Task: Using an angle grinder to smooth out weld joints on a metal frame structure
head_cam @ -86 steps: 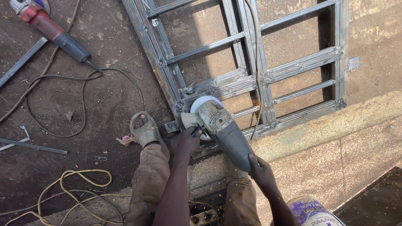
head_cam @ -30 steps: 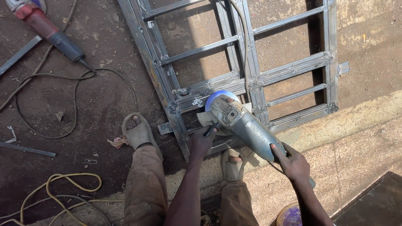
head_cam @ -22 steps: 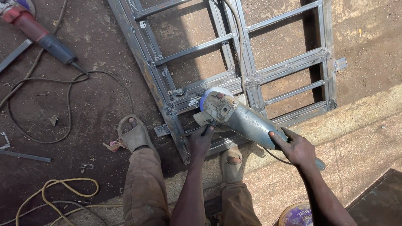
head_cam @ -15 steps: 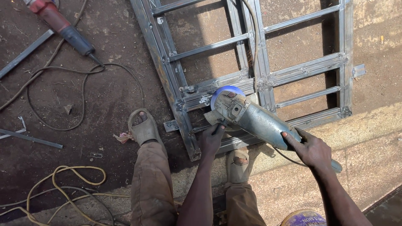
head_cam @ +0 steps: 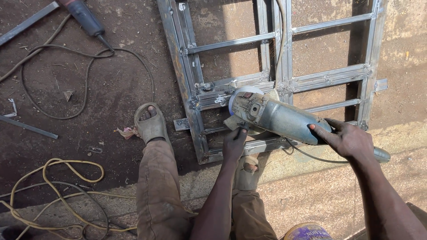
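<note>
The right hand (head_cam: 349,140) is closed around the rear body of a grey angle grinder (head_cam: 278,118). The left hand (head_cam: 234,142) grips the side handle just below the grinder's head. The grinder lies tilted across the near part of a welded metal window frame (head_cam: 284,80) resting on the dirt ground; its disc guard sits over a crossbar near the frame's centre. A sandalled foot (head_cam: 151,122) stands just left of the frame. Far left lies a second power tool (head_cam: 84,18) with a black cable (head_cam: 84,80). A yellow cord (head_cam: 58,195) is coiled near left.
</note>
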